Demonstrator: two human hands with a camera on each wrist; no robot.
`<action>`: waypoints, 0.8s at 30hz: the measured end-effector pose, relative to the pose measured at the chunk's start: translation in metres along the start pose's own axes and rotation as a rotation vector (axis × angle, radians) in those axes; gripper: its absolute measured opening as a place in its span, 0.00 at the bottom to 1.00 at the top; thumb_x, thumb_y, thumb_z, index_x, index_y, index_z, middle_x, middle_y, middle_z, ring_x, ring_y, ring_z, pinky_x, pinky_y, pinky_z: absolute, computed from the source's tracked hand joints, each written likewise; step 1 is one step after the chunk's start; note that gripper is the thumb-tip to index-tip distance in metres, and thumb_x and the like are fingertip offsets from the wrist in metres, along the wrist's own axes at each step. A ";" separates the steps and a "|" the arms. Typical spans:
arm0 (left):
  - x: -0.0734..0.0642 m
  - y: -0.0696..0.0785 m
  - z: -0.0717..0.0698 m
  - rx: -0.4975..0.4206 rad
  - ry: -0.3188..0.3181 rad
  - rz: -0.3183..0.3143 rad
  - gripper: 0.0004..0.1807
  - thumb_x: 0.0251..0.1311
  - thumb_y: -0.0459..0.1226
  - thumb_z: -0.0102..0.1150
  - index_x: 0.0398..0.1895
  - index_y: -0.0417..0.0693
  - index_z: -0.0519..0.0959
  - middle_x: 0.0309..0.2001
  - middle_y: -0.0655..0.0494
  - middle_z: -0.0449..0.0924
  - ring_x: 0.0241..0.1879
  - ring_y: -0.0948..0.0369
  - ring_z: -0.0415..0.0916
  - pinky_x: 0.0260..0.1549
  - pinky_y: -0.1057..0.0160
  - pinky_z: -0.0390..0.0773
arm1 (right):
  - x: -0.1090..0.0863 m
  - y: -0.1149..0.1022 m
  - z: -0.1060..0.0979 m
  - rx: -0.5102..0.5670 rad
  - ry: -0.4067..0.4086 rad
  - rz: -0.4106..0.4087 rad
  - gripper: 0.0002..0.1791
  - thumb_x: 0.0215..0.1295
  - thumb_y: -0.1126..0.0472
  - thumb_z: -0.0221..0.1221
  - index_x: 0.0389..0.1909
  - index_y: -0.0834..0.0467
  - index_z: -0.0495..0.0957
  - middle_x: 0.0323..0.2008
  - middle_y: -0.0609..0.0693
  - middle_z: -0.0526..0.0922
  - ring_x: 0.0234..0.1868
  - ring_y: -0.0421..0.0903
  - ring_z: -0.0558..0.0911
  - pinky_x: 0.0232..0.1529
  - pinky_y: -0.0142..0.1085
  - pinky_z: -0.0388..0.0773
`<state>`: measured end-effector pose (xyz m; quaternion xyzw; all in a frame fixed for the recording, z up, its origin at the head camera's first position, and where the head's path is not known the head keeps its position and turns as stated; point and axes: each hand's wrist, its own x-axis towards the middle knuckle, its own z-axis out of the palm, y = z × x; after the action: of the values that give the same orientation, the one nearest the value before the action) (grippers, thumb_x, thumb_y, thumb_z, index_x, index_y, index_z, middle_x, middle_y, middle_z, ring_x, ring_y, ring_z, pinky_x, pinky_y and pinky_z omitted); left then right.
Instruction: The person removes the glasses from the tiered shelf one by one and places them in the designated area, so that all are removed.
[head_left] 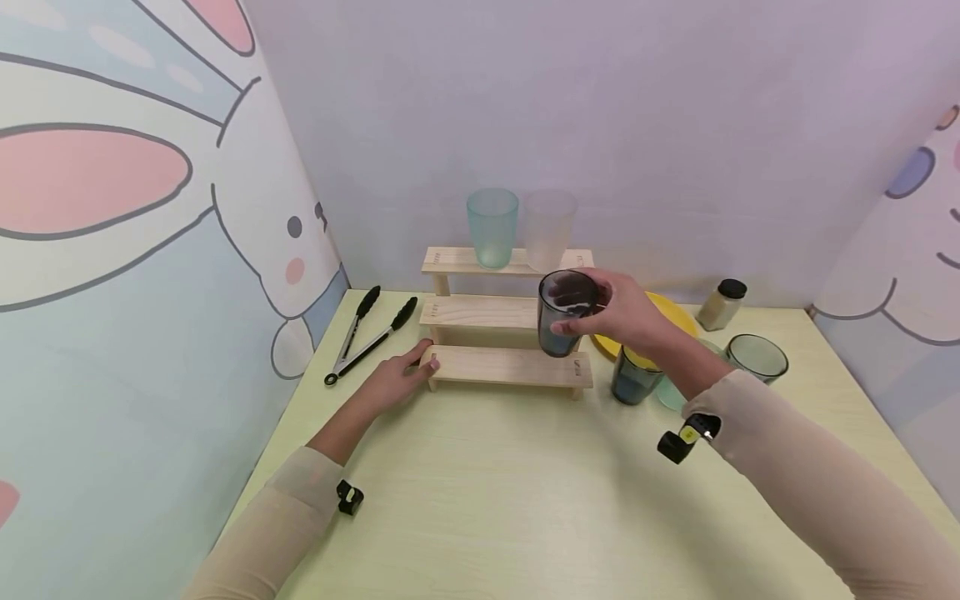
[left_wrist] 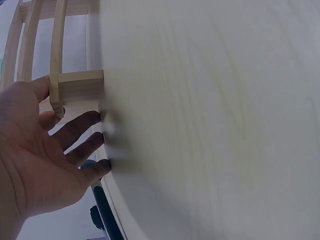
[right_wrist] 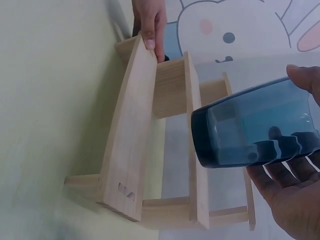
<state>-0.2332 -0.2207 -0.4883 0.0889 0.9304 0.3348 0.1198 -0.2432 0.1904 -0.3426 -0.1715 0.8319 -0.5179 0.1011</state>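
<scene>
My right hand (head_left: 626, 312) grips a dark blue clear glass (head_left: 558, 321) near its rim, above the right part of the three-tier wooden shelf (head_left: 502, 367). In the right wrist view the glass (right_wrist: 250, 130) lies across the picture, fingers behind it and thumb near the rim. My left hand (head_left: 397, 379) is at the left end of the lowest step; in the left wrist view its thumb and index finger (left_wrist: 47, 120) pinch the board's end, the other fingers spread. A pale teal cup (head_left: 492, 229) and a frosted clear cup (head_left: 549, 229) stand on the top step.
Black-tipped tongs (head_left: 360, 346) lie at left. At right are a yellow plate (head_left: 675, 312), another dark blue glass (head_left: 632, 383), a pale green item (head_left: 670, 396) partly hidden by my forearm, a greenish glass (head_left: 757, 357) and a black-lidded jar (head_left: 722, 307). Walls stand behind and on both sides.
</scene>
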 end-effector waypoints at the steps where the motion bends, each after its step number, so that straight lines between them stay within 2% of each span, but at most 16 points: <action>1: 0.000 0.000 0.000 0.000 0.002 0.001 0.44 0.84 0.64 0.48 0.92 0.54 0.54 0.83 0.36 0.67 0.81 0.33 0.66 0.77 0.32 0.70 | -0.002 0.002 0.000 -0.001 -0.005 -0.004 0.38 0.61 0.55 0.83 0.71 0.51 0.80 0.65 0.54 0.87 0.66 0.51 0.86 0.61 0.37 0.84; 10: 0.000 0.001 0.000 0.002 0.004 0.003 0.44 0.84 0.63 0.48 0.92 0.52 0.54 0.83 0.36 0.66 0.81 0.32 0.65 0.77 0.32 0.69 | -0.019 0.010 -0.004 -0.115 -0.017 -0.021 0.39 0.56 0.51 0.86 0.69 0.48 0.81 0.63 0.52 0.89 0.63 0.54 0.89 0.57 0.39 0.85; 18: -0.001 0.004 -0.001 0.005 0.002 -0.008 0.44 0.84 0.63 0.48 0.92 0.53 0.54 0.83 0.36 0.66 0.82 0.32 0.64 0.77 0.32 0.69 | -0.039 0.017 0.001 -0.114 -0.004 0.004 0.42 0.53 0.50 0.87 0.70 0.46 0.81 0.63 0.51 0.89 0.63 0.55 0.88 0.58 0.36 0.84; 24: 0.000 0.004 -0.001 0.018 0.006 -0.011 0.46 0.83 0.66 0.47 0.91 0.53 0.54 0.84 0.36 0.65 0.81 0.31 0.65 0.75 0.30 0.70 | -0.057 0.034 0.006 -0.181 0.015 -0.002 0.42 0.52 0.49 0.88 0.68 0.47 0.81 0.62 0.52 0.89 0.56 0.54 0.87 0.51 0.34 0.85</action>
<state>-0.2329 -0.2182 -0.4852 0.0841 0.9343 0.3258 0.1179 -0.1949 0.2208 -0.3763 -0.1770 0.8759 -0.4420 0.0786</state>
